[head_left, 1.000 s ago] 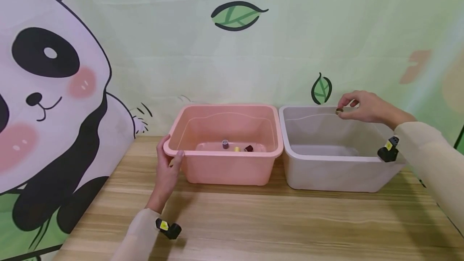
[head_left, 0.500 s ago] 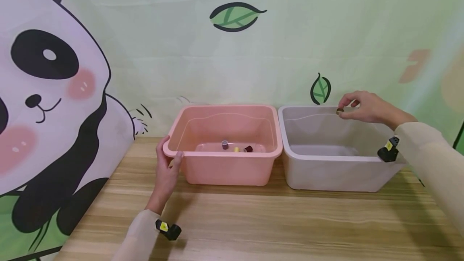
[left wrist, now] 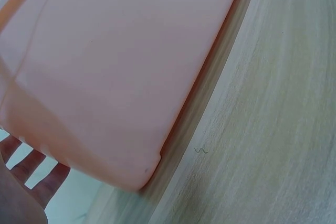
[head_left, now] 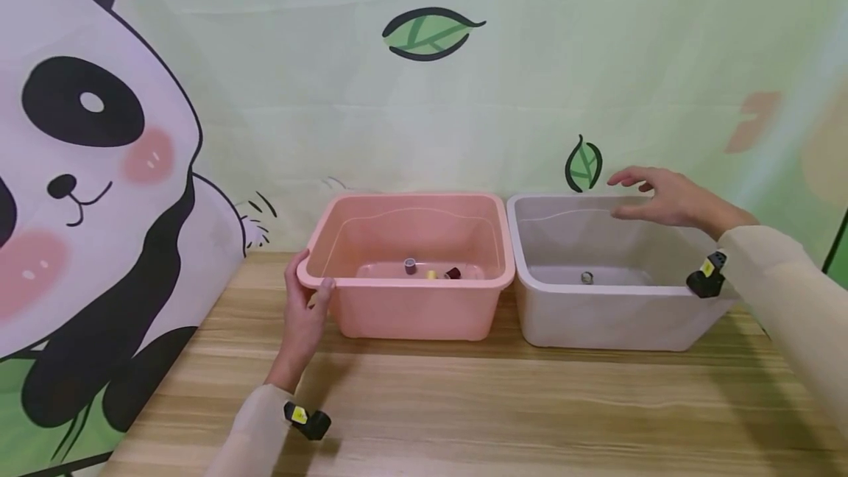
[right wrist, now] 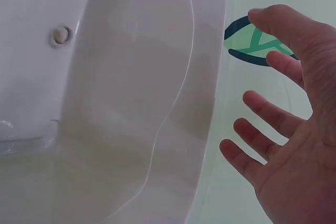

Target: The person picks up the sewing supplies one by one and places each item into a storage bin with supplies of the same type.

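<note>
My left hand (head_left: 305, 322) grips the left front corner of the pink plastic bin (head_left: 411, 309), thumb over the rim. In the left wrist view its fingers (left wrist: 50, 182) lie along the bin's outer side. Inside the pink bin are a small grey cylinder (head_left: 411, 266), a yellow piece (head_left: 431, 275) and a dark red cylinder (head_left: 453, 273). Over the back part of the grey bin (head_left: 609, 319), my right hand (head_left: 672, 199) holds nothing, its thumb and fingers spread apart. A small round piece with a pale centre (right wrist: 61, 35) sits on the grey bin's floor.
Both bins stand side by side on a wood-grain table (head_left: 464, 403). Close behind them hangs a green backdrop (head_left: 265, 79) with a printed panda (head_left: 99, 168) and leaves. A small black camera (head_left: 707, 276) on the right wrist overlaps the grey bin's front rim.
My right hand has let go of the small round piece, which now lies inside the grey bin. Its fingers have spread. The left hand stays on the pink bin.
</note>
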The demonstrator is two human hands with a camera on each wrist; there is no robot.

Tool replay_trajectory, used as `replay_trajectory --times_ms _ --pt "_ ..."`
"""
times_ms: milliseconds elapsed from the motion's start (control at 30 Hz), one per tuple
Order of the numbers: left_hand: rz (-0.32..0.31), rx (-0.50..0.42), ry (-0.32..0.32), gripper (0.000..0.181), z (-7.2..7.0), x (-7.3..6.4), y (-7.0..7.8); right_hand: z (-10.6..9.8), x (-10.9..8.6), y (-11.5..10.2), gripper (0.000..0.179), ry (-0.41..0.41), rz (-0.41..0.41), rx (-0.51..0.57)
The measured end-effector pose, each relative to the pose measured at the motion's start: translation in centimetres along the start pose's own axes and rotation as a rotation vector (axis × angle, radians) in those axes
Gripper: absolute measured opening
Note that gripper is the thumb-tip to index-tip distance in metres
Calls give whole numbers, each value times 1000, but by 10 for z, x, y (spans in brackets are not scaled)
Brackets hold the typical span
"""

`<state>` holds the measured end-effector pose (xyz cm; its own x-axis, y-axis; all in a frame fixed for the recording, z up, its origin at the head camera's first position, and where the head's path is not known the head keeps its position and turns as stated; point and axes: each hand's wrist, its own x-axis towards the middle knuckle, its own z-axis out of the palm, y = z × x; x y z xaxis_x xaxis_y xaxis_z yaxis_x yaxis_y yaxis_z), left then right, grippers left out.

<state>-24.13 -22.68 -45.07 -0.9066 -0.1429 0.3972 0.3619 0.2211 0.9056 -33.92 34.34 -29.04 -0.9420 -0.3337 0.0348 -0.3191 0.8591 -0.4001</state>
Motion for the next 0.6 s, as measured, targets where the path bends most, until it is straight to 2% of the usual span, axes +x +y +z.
replay_trajectory --times_ms 333,600 --pt "-3 -2 -6 63 2 2 -1 0 -3 -7 71 -22 -24 3" --pt "-11 2 -3 61 1 2 -2 2 -6 -12 81 -46 -4 -8"
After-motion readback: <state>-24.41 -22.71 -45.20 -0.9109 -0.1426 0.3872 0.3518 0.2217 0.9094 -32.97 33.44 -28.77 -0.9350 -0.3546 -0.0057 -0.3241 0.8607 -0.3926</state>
